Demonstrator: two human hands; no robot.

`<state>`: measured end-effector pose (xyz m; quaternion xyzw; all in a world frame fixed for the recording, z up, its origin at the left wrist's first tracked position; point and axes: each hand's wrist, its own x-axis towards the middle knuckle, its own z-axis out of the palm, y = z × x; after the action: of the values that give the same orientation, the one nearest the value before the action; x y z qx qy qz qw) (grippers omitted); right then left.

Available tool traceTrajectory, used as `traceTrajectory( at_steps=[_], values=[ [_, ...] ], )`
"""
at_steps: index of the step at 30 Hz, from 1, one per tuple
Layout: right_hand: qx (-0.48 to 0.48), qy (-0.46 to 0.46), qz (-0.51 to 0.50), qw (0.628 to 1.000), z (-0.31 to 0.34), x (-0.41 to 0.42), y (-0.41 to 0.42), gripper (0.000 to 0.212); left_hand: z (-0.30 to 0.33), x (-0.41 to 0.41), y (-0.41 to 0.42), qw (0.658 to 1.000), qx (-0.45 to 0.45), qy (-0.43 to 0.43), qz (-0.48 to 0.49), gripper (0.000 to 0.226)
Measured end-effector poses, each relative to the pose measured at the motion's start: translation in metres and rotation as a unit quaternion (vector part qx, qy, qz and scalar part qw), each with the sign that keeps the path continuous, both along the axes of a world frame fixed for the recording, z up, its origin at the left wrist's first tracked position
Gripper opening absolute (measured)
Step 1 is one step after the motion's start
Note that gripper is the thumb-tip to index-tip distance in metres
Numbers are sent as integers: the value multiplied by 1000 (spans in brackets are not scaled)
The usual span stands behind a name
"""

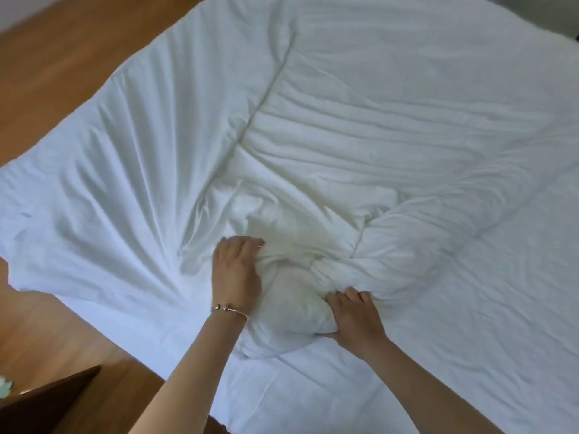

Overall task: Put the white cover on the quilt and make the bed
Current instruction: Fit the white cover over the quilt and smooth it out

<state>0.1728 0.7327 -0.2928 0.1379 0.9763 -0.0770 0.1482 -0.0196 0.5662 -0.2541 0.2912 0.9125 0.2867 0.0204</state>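
- Quilt [291, 311] is lying bunched in a rounded cream lump near the 6 o'clock edge of the bed [470, 355], with white fabric gathering around it.
- White cover [141, 170] is spreading wide over the bed, its creases fanning out from the lump toward 9 and 10 o'clock, and its edge is hanging past the mattress over the wooden floor [56, 76] on that side.
- A thicker, padded-looking area is running from the lump toward 12 and 2 o'clock, ribbed with long parallel folds; whether this is more quilt already inside the cover cannot be told.
- The left hand [236, 274] is sitting at the 10 o'clock side of the lump, fingers curling over and pinching a gathered fold of the white cover.
- A thin bracelet [228, 309] is circling the left wrist.
- The right hand [355, 317] is pressing at the 3 o'clock side of the lump, fingers digging into twisted fabric and thumb hooking under the quilt's lower curve.
- Both hands are clamping cloth, set apart with the lump sitting between them.
- A dark wooden piece of furniture [53, 402] is showing at the 7 o'clock corner, standing on the floor just beside the bed.
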Motion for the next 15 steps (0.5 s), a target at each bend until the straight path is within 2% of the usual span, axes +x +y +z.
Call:
traceTrajectory(
  at_steps=[1,2,4,5,6,7,8,10,12,15],
  values=[
    [2,-13,15,1000,3,5,-1,70,6,9,14,997,1,-20,-72,45],
    [-3,-23,21,1000,8,7,0,76,9,14,25,991,-49,-53,-111,46],
    [-29,-6,3,1000,29,-3,10,84,12,12,37,965,-203,-125,-104,69],
    [-37,35,-16,999,39,-11,17,81,10,7,38,951,-256,-152,-82,77],
    [-28,92,-27,995,46,-20,24,79,9,3,37,944,-274,-174,-59,74],
    [-8,132,-28,991,51,-30,32,82,10,2,34,944,-260,-199,-30,66],
    [-3,120,-19,993,54,-41,39,91,10,1,31,946,-228,-229,3,61],
    [-30,-1,9,1000,56,-58,42,102,11,4,26,944,-154,-284,63,58],
    [-39,-80,24,996,50,-68,34,98,11,11,24,935,-114,-318,104,55],
    [-38,-75,-19,996,35,-54,13,89,9,24,22,929,-75,-333,144,47]
  ],
)
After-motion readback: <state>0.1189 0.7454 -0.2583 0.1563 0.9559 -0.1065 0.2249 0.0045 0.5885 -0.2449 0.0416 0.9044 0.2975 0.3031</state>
